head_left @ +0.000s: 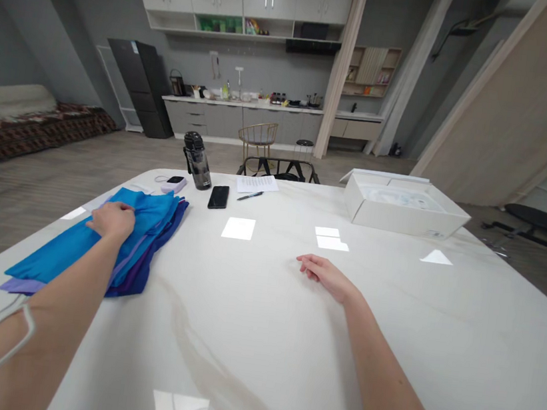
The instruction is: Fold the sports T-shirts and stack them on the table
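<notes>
At the table's left side lies a stack of flat fabric pieces, with a bright blue cloth (pixel 59 244) on top. Lilac cloth (pixel 24 285) and dark purple-navy cloth (pixel 138 274) show beneath it. My left hand (pixel 113 219) rests on the upper part of the blue cloth, fingers curled down and closed on the fabric; the fingertips are partly hidden. My right hand (pixel 322 273) hovers just over or touches the white tabletop (pixel 250 303) near the middle. Its fingers are loosely bent and slightly apart, holding nothing.
Behind the stack stand a dark water bottle (pixel 198 161) and a small lilac device (pixel 174 184). A black phone (pixel 219 197), a pen (pixel 250 196) and a printed paper (pixel 257 184) lie nearby. An open white box (pixel 403 212) sits at the back right.
</notes>
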Action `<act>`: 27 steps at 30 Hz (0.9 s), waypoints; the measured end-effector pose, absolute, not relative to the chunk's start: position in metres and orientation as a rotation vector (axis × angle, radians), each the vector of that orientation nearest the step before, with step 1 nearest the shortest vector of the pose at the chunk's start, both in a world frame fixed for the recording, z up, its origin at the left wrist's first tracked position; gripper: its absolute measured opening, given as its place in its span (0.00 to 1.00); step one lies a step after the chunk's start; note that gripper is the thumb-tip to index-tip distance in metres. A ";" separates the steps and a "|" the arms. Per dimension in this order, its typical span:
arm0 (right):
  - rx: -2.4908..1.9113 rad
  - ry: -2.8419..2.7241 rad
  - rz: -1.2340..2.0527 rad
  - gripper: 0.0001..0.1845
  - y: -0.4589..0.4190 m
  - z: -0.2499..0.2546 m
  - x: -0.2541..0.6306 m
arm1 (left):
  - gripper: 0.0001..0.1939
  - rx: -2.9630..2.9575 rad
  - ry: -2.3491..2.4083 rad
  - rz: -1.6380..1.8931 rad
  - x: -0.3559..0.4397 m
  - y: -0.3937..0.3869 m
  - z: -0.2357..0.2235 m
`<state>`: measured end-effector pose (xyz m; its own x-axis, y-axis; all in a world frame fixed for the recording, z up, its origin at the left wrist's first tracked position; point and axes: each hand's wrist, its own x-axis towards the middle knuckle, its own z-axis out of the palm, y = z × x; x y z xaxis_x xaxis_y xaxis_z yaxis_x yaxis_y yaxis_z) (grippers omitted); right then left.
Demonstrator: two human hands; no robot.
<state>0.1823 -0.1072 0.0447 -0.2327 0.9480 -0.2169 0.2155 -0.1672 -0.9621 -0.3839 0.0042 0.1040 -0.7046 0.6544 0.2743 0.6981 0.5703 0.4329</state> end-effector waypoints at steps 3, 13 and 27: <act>-1.366 -1.444 1.455 0.24 -0.108 0.046 0.179 | 0.07 -1.085 -2.699 -0.951 -0.381 0.007 0.112; -1.398 -1.489 1.430 0.22 -0.108 0.050 0.165 | 0.09 -1.668 -1.852 -1.652 -0.227 -0.035 0.158; -1.582 -1.699 1.473 0.19 -0.115 0.077 0.206 | 0.10 -3.829 -0.751 -0.997 -0.008 -0.251 0.099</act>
